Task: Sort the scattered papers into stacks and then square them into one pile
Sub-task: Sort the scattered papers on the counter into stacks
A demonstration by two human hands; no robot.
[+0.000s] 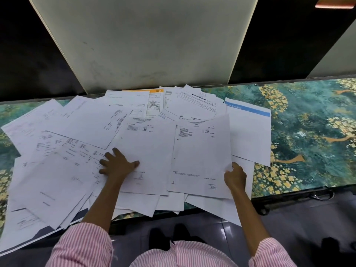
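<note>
Two pink-striped sleeves [82,245] at the bottom of the frame. Left hand [118,164] lower centre-left, fingers spread flat, pressing down on a printed sheet [146,151]. Right hand [235,176] lower centre-right, thumb and fingers pinching the right edge of a second printed sheet [202,157], which overlaps the first sheet's right edge. Scattered papers [63,170] cover the left and middle of the table, overlapping, no stacks, some hanging over the near edge. Table cover [308,132] green with yellow flowers, bare at right. Farther back, a blue-banded sheet [248,132] centre-right and an orange-headed sheet [152,91] at the heap's far edge. White panel [150,41] beyond.
</note>
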